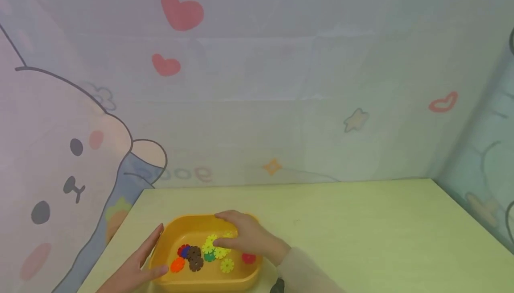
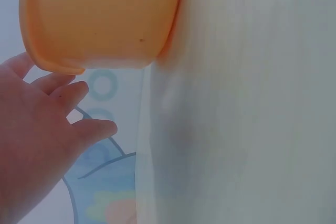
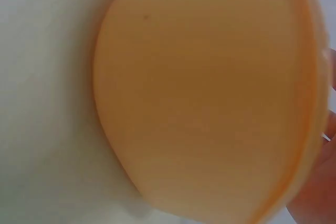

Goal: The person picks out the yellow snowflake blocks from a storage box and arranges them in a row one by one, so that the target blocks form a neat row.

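A yellow plastic basin [image 1: 205, 282] stands on the table and holds several flower-shaped plastic discs. Among them are yellow discs [image 1: 226, 266], an orange one [image 1: 177, 265], brown ones [image 1: 196, 264], a green one [image 1: 209, 256] and a red one [image 1: 249, 258]. At the basin's left rim is my left hand [image 1: 134, 268], its thumb and fingers spread apart. My right hand [image 1: 246, 237] reaches across the right rim, thumb and fingers apart above the yellow discs. Both wrist views mostly show the basin's outer wall [image 3: 199, 87]; the right fingers are largely hidden there.
The pale table [image 1: 361, 235] extends to the right of the basin. Behind it hangs a printed cloth [image 1: 257, 128] with hearts and a cartoon animal, which also covers the left side. A small dark object [image 1: 277, 286] shows beneath the right sleeve.
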Action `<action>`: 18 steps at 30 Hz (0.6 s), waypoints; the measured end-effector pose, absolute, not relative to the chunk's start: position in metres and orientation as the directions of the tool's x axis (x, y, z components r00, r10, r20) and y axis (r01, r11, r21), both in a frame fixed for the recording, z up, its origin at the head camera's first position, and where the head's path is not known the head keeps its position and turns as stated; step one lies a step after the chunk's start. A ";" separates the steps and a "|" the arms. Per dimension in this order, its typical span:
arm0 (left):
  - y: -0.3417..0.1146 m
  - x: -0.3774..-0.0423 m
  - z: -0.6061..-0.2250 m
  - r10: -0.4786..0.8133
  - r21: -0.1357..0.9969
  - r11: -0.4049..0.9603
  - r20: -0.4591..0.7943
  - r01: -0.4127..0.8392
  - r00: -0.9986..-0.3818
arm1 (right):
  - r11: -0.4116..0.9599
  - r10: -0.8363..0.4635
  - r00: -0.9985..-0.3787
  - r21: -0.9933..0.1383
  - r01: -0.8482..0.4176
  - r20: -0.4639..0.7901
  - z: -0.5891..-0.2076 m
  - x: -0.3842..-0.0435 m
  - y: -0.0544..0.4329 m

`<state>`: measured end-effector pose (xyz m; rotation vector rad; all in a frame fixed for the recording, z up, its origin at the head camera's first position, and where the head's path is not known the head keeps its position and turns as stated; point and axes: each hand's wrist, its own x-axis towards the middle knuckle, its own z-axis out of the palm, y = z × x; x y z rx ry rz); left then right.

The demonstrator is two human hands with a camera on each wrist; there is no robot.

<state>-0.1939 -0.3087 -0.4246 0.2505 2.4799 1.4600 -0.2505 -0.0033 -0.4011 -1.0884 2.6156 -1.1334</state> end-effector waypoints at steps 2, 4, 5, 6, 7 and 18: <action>-0.309 -0.194 -0.424 0.279 0.875 0.483 -0.129 0.023 -0.952 | 0.476 -0.644 -0.744 -0.667 -0.573 0.180 -0.404 -0.252 -0.007; -0.310 -0.193 -0.425 0.290 0.874 0.485 -0.124 0.034 -0.949 | 0.473 -0.648 -0.741 -0.669 -0.572 0.175 -0.407 -0.253 -0.010; -0.310 -0.193 -0.425 0.292 0.877 0.479 -0.128 0.030 -0.948 | 0.475 -0.649 -0.741 -0.669 -0.572 0.173 -0.408 -0.253 -0.011; -0.311 -0.193 -0.425 0.294 0.880 0.475 -0.133 0.024 -0.946 | 0.479 -0.650 -0.741 -0.668 -0.570 0.167 -0.410 -0.254 -0.012; -0.311 -0.193 -0.425 0.296 0.881 0.473 -0.138 0.019 -0.945 | 0.484 -0.652 -0.741 -0.664 -0.570 0.162 -0.411 -0.254 -0.014; -0.311 -0.192 -0.427 0.265 0.896 0.439 -0.206 -0.073 -0.942 | 0.498 -0.661 -0.750 -0.741 -0.451 0.013 -0.421 -0.262 -0.021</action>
